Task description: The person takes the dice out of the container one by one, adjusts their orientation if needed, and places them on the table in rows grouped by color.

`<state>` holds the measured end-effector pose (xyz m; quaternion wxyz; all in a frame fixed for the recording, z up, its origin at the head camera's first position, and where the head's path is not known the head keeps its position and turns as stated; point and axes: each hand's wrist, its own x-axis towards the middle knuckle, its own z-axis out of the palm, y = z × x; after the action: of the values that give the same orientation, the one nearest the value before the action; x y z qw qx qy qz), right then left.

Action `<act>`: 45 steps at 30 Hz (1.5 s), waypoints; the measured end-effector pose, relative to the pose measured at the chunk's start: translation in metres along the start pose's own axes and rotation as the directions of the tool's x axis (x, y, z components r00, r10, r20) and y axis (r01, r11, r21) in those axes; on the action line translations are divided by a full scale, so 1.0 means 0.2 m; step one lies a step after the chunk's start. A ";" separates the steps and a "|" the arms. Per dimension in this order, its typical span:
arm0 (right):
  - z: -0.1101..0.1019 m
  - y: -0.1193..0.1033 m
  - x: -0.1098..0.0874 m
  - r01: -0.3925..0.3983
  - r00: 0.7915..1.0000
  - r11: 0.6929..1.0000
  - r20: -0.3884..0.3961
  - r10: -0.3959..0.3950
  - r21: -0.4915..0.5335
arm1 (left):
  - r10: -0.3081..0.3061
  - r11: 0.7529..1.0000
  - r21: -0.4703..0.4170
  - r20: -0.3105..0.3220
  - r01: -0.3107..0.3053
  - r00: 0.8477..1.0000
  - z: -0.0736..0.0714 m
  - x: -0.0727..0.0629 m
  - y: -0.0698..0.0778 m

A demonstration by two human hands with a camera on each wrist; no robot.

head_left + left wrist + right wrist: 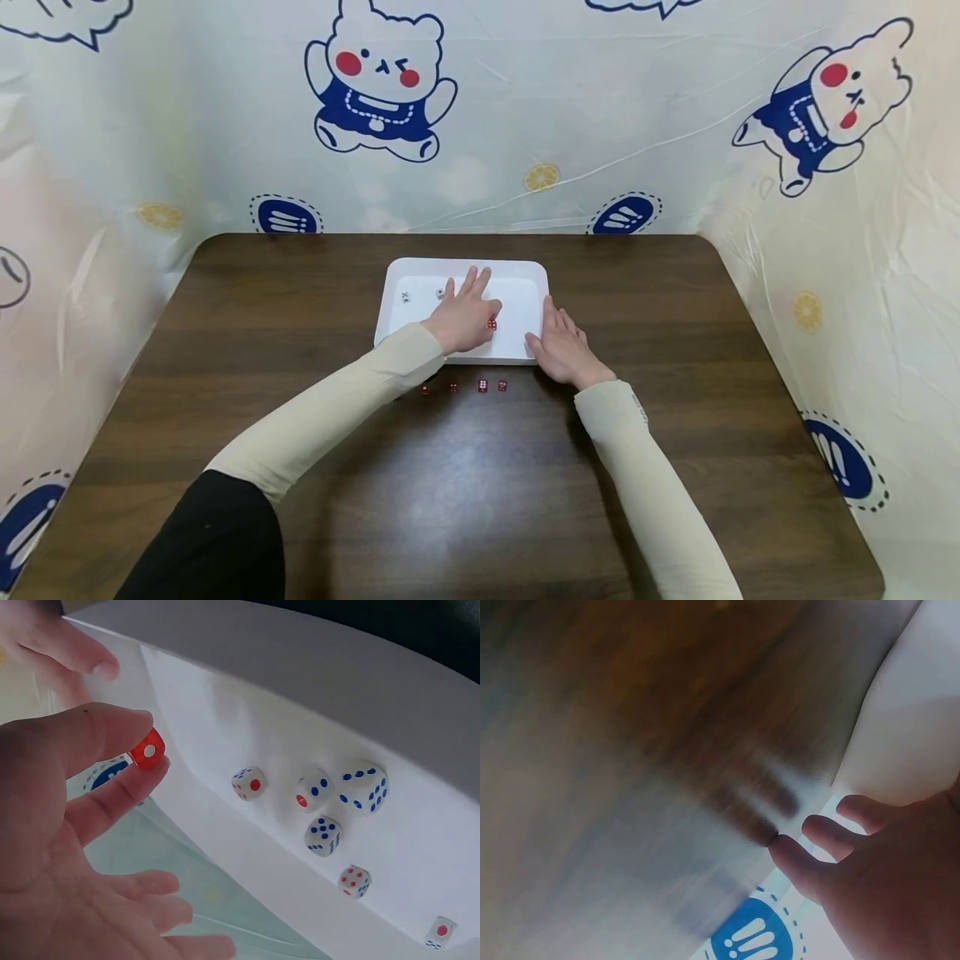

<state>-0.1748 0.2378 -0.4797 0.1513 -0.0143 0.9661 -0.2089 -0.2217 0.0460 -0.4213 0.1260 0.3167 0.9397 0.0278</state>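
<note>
Between the thumb and index finger of my left hand [461, 323] is a red die [150, 747], pinched with a white pip showing. The hand is over the white tray [519, 292], its other fingers spread. Several white dice, among them a larger die [364, 787] with blue pips, lie in the tray, partly hidden by the hand in the head view. My right hand [564, 348] rests at the tray's right side, thumb over the near right corner. Its fingers extend along the outer edge and touch the table in the right wrist view.
Several red dice, one of them a die [482, 386] with white pips, lie in a row in front of the tray on the dark wooden table [450, 517]. A printed sheet with cartoon bears [382, 108] hangs around the table's back and sides.
</note>
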 end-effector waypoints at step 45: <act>-0.07 0.07 -0.02 0.107 0.993 0.992 0.036 -0.110 0.069 | 0.128 0.990 -0.057 -0.013 -0.129 0.992 0.08 -0.18 0.22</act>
<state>-0.1749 0.2573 -0.4726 0.1594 -0.0658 0.9531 -0.2487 -0.1638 0.0580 -0.4232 0.1289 0.3727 0.9167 0.0644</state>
